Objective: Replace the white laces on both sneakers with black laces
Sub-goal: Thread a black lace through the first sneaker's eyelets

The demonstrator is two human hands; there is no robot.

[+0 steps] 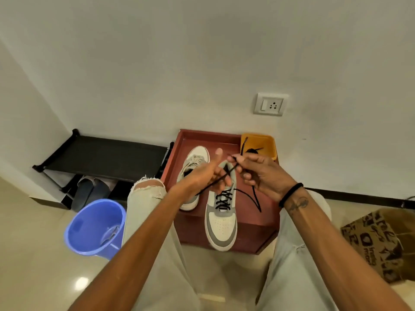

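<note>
Two grey-and-cream sneakers sit on a dark red box [235, 241]. The near sneaker [221, 225] has a black lace [223, 199] crossed through its lower eyelets. My left hand [205, 176] hovers over its tongue and pinches one strand of that lace. My right hand [258, 171] grips the other strand, whose free part loops down to the right [256, 198]. The far sneaker [194, 162] lies behind my left hand and carries a pale lace, partly hidden. Another black lace [252, 151] rests in a yellow tub [268, 142].
A blue bucket [94, 230] stands at the left by my knee. A black shoe rack [105, 153] with dark shoes under it lines the wall. A printed cardboard box [379, 241] sits at the right. A wall socket [270, 104] is above the red box.
</note>
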